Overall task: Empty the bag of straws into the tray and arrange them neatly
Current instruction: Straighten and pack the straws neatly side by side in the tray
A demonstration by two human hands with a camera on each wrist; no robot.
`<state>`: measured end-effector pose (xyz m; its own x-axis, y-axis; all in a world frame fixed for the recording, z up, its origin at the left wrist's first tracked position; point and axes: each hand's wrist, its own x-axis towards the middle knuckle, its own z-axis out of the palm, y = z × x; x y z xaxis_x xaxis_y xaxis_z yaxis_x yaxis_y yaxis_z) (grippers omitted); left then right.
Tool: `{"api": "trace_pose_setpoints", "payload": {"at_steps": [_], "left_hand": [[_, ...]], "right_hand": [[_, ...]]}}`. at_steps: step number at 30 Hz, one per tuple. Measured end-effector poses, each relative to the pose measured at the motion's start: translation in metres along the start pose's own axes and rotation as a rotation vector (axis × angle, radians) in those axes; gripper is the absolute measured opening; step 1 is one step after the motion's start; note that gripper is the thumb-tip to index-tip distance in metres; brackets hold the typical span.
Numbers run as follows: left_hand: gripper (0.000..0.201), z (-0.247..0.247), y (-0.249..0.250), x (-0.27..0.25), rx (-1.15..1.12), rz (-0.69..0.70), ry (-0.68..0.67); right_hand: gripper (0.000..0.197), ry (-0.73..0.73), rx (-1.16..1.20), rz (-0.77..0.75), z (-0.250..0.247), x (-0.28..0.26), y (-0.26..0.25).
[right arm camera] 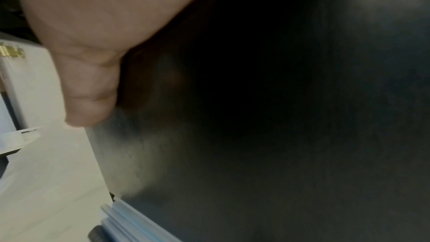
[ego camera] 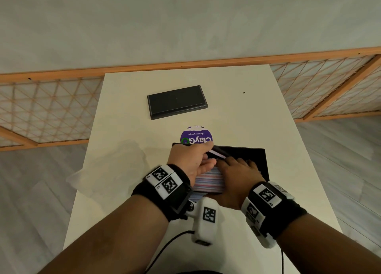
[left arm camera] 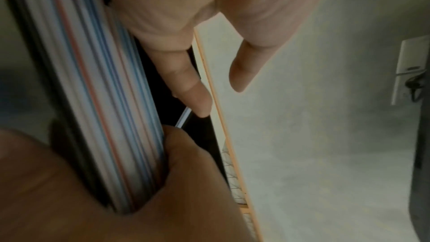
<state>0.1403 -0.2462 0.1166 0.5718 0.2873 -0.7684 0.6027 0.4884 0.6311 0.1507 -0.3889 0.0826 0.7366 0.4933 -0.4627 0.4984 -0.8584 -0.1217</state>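
Black lid (ego camera: 177,101) beyond purple sticker (ego camera: 195,136)

Surface (ego camera: 237,113) matt cream, smooth. Tray (ego camera: 255,156) black, satin sheen inside. Straws (ego camera: 208,181) striped, smooth, look like plastic. Black lid (ego camera: 177,101) at far edge, semi-gloss. Clear bag (ego camera: 107,166) thin crinkled plastic film. Round sticker (ego camera: 195,136) glossy purple.

On the round purple sticker (ego camera: 196,136) lying on the table we read, upside down, "Clean as you go" and, seemingly, "ClayGo", partly hidden.
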Motion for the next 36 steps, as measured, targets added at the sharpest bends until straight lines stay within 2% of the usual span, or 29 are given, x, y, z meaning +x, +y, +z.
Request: {"api": "trace_pose_setpoints", "payload": {"at_steps": [2, 4, 7, 10, 13, 17, 20, 22, 24, 28, 30, 31, 33, 34, 36], "left_hand": [[0.016, 0.001, -0.002, 0.006, 0.034, 0.029, 0.061], [0.015, 0.001, -0.003, 0.011, 0.029, 0.037, 0.103], [0.015, 0.005, -0.004, 0.009, -0.038, -0.044, 0.057], [0.021, 0.014, -0.006, 0.007, -0.062, -0.093, -0.007], [0.029, 0.024, -0.004, 0.010, -0.082, -0.093, -0.003], [0.016, 0.028, -0.002, 0.008, -0.008, -0.041, 0.043], [0.010, 0.019, 0.002, -0.002, 0.125, 0.075, 0.075], [0.012, 0.004, 0.007, -0.009, 0.196, 0.170, 0.084], [0.015, -0.014, 0.014, -0.018, 0.226, 0.216, 0.078], [0.014, -0.041, 0.025, -0.030, 0.289, 0.211, 0.065], [0.018, -0.048, 0.024, -0.030, 0.488, 0.251, 0.056], [0.021, -0.051, 0.022, -0.028, 0.672, 0.304, 0.051], [0.024, -0.058, 0.018, -0.024, 1.058, 0.483, 0.088], [0.026, -0.060, 0.017, -0.023, 1.177, 0.584, 0.129], [0.042, -0.065, 0.012, -0.018, 1.203, 0.766, 0.145]], "right_hand": [[0.108, 0.013, 0.004, -0.005, 0.001, 0.000, 0.000], [0.109, 0.021, 0.023, -0.008, 0.001, 0.000, 0.001], [0.110, -0.002, 0.033, -0.010, -0.001, -0.002, 0.002], [0.099, -0.078, 0.041, -0.028, -0.006, -0.002, 0.003], [0.100, -0.112, 0.070, -0.043, -0.010, -0.003, 0.006], [0.091, -0.088, 0.092, -0.048, -0.015, -0.008, 0.012], [0.102, -0.016, 0.129, -0.039, -0.025, -0.016, 0.016], [0.102, 0.044, 0.172, -0.049, -0.034, -0.020, 0.021], [0.089, 0.098, 0.237, -0.053, -0.043, -0.022, 0.025], [0.063, 0.127, 0.371, -0.101, -0.053, -0.020, 0.021], [0.055, 0.070, 0.363, -0.118, -0.051, -0.015, 0.014], [0.055, 0.025, 0.325, -0.113, -0.049, -0.012, 0.011], [0.073, -0.068, 0.214, -0.086, -0.048, -0.008, 0.007], [0.085, -0.098, 0.155, -0.076, -0.047, -0.006, 0.007], [0.104, -0.133, 0.059, -0.052, -0.045, -0.002, 0.006]]}}
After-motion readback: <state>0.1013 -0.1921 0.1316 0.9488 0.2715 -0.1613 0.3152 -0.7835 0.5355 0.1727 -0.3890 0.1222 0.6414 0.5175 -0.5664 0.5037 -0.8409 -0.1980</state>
